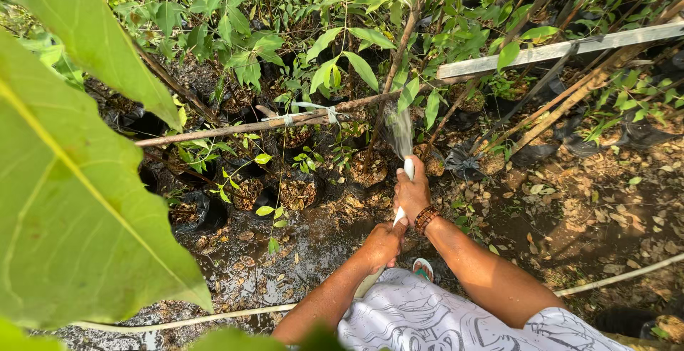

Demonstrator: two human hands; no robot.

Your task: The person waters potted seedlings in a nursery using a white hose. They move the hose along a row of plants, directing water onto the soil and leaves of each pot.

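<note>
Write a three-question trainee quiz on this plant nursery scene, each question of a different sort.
1. True or false: both hands grip the white hose.
2. Multiple choice: the water spray lands among A) saplings in black bags, B) a metal bucket, C) a parked cart.
3. Fill in: the right hand wears a beaded ___ at the wrist.

Key: 1 true, the left hand holds the hose lower down, the right near the nozzle end. 2 A, the bagged saplings stand on wet, leaf-strewn ground. 3 bracelet.
</note>
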